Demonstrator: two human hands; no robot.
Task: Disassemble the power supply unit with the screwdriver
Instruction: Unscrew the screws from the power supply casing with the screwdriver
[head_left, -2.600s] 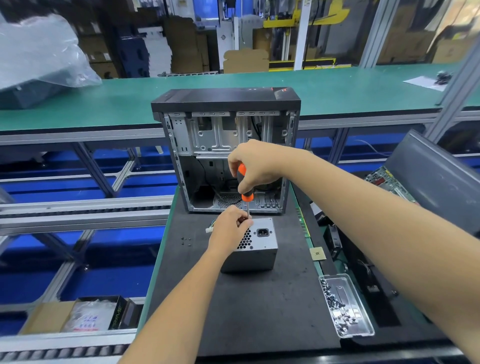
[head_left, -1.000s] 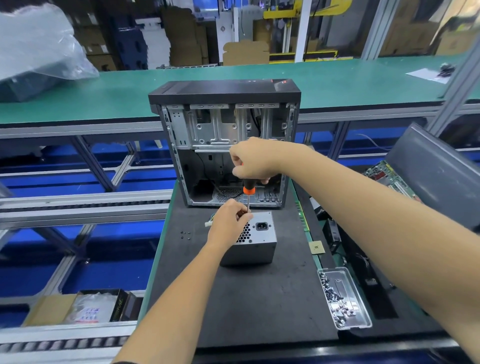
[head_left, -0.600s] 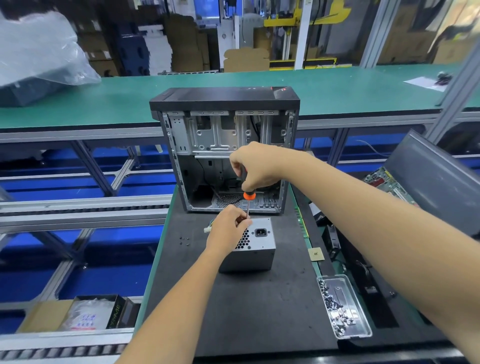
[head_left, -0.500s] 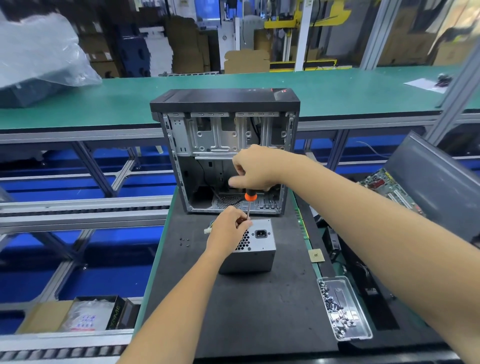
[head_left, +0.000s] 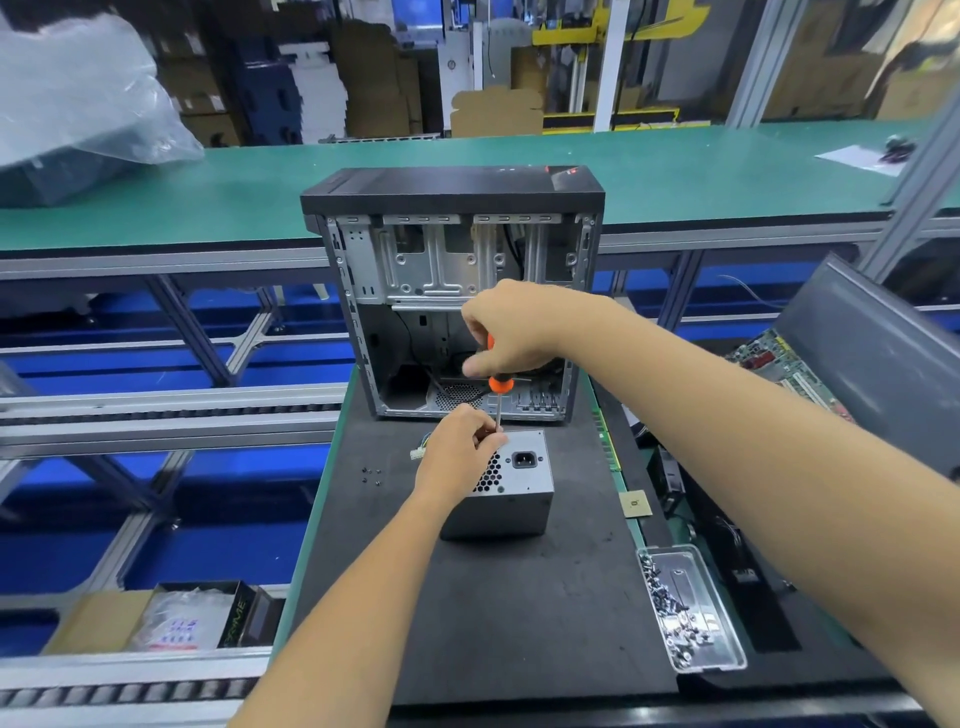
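A grey metal power supply unit (head_left: 511, 491) lies on the black mat, its socket and vent grille facing up. My left hand (head_left: 457, 452) rests on its top left part, fingers curled at the screwdriver's shaft near the tip. My right hand (head_left: 511, 332) grips the orange-and-black handle of the screwdriver (head_left: 500, 387), which stands upright with its tip at the unit's top far edge. The tip itself is hidden by my left fingers.
An open, empty computer case (head_left: 457, 291) stands just behind the unit. Several loose screws (head_left: 371, 475) lie on the mat (head_left: 519, 623) to the left. A clear tray (head_left: 691, 608) of screws sits at the right, with circuit boards (head_left: 779, 369) and a dark panel (head_left: 872, 358) beyond.
My right hand has shifted and turned slightly on the screwdriver handle above the unit. The left hand and the power supply unit stay where they were.
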